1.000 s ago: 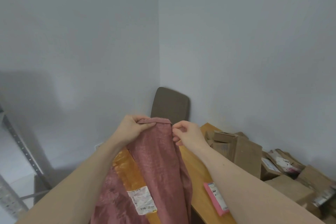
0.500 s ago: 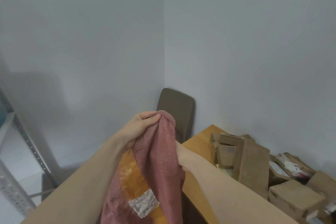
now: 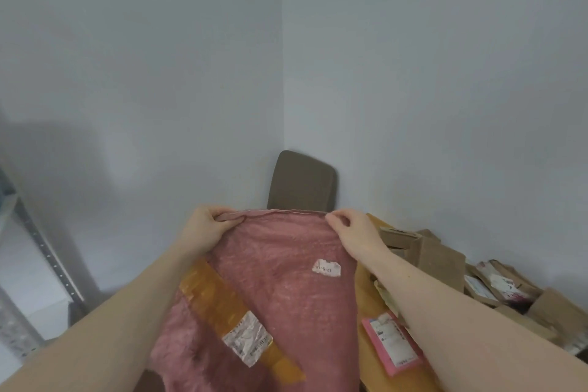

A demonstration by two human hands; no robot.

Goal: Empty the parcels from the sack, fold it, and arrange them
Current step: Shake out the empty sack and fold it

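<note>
A person holds a pink sack (image 3: 280, 283) up in the air with both hands. The left hand (image 3: 203, 231) pinches the top left corner of the sack. The right hand (image 3: 356, 232) pinches the top right corner. The fingers (image 3: 339, 216) of each hand are curled tight on the top edge, so the edge is pulled out flat between them. The sack hangs down in front of the person, just left of the desk (image 3: 370, 305). A strip of brown tape (image 3: 216, 293) runs across the sack, with a white label (image 3: 246, 339) on it. A small white sticker (image 3: 326, 268) sits higher up. On the desk lies a flat pink parcel (image 3: 393, 344). Brown boxes (image 3: 439, 259) are piled further back by the wall. A brown chair (image 3: 302, 183) stands in the corner behind the sack.
</note>
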